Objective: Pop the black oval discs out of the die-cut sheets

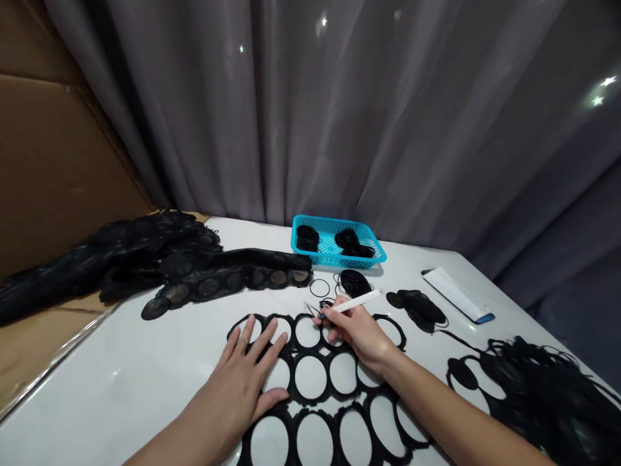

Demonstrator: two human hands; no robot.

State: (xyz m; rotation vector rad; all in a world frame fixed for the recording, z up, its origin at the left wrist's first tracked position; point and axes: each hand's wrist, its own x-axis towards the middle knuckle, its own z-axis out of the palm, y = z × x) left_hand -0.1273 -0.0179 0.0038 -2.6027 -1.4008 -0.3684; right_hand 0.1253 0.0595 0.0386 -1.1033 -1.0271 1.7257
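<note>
A black sheet with rows of large oval holes (pixel 293 432) lies flat on the white table. My left hand (pixel 245 375) rests palm down on its left part, fingers spread. In my right hand (pixel 361 335) is a slim white pen-shaped tool (pixel 358 301), pinched near its dark lower end over the sheet's top row. Its very tip is hidden by my fingers. Thin black strands (pixel 313 309) lie just beyond those fingertips. A single thin black ring (pixel 311 288) and a bundle of black rings (pixel 356 283) sit a little farther back.
A blue mesh basket (pixel 294 241) holding black bundles stands at the back. Black strips with round pieces (pixel 233 275) and a heap (pixel 145 243) spread left beside cardboard (pixel 58 149). To the right are black discs (pixel 420 310), a white-and-blue flat item (pixel 456 294) and a dark scrap pile (pixel 543 401).
</note>
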